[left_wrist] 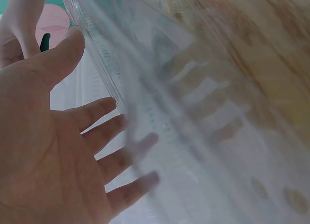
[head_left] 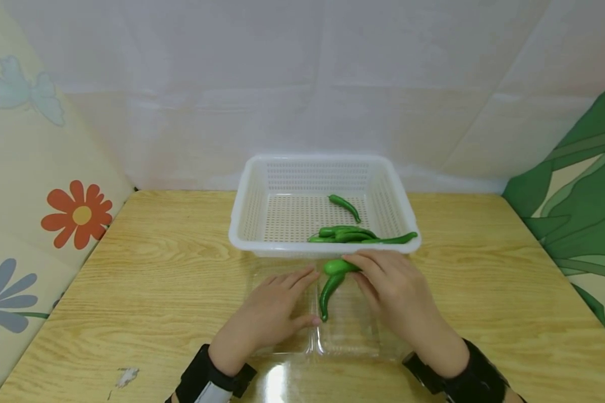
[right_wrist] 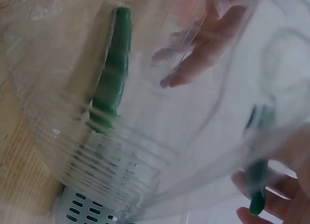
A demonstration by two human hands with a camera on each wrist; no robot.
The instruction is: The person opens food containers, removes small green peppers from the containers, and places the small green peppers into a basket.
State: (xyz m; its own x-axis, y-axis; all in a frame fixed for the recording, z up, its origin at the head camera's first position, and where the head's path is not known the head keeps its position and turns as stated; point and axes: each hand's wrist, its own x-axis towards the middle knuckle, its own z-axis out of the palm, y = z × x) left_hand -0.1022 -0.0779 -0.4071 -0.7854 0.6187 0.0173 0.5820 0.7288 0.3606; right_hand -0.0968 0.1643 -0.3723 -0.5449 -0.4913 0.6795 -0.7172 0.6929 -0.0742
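Note:
A clear plastic box (head_left: 350, 336) lies on the table in front of the white basket. My right hand (head_left: 400, 285) pinches a green chili pepper (head_left: 339, 267) over the box; the right wrist view shows this held pepper (right_wrist: 257, 204) through the clear plastic. Below it a second, curved green pepper (head_left: 329, 296) is at the box's middle ridge. My left hand (head_left: 269, 313) reaches over the box's left side with fingers fairly straight. In the left wrist view, the left fingertips (left_wrist: 109, 105) are right at the box's clear wall (left_wrist: 104, 69).
Behind the box stands a white perforated basket (head_left: 242, 224) with several green peppers (head_left: 353, 234) in it, one pepper (head_left: 345, 207) lying apart from the others. The wooden table (head_left: 171, 268) backs onto a white cloth (head_left: 206, 112).

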